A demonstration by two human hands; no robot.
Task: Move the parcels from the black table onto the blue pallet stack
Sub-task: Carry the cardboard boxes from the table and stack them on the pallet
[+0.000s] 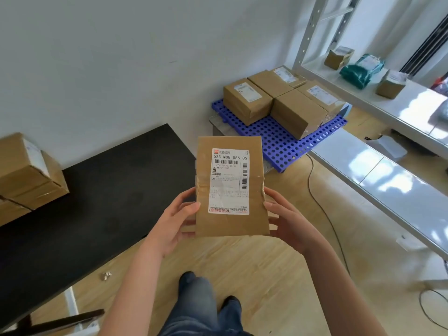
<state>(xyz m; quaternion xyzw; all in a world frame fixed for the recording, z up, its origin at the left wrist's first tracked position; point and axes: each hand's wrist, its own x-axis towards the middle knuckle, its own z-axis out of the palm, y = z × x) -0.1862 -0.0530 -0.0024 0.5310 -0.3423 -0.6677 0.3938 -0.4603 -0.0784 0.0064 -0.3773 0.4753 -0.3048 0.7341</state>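
A person holds a flat brown cardboard parcel (pixel 230 224) in the air over the wooden floor (pixel 266 275), between the black table (pixel 97 202) and the blue pallet (pixel 286 144). A white shipping label (pixel 230 180) with barcodes covers its top face, and clear tape wrinkles across its middle. The left hand (pixel 177 217) grasps the left edge with its thumb on top, and the right hand (pixel 288 219) grasps the right edge. Several brown boxes (pixel 247 100) sit on the pallet.

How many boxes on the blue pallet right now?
5, all on the pallet: front-left box, middle box behind it, back box with label, right box with label, front-right box. Others may be hidden behind.
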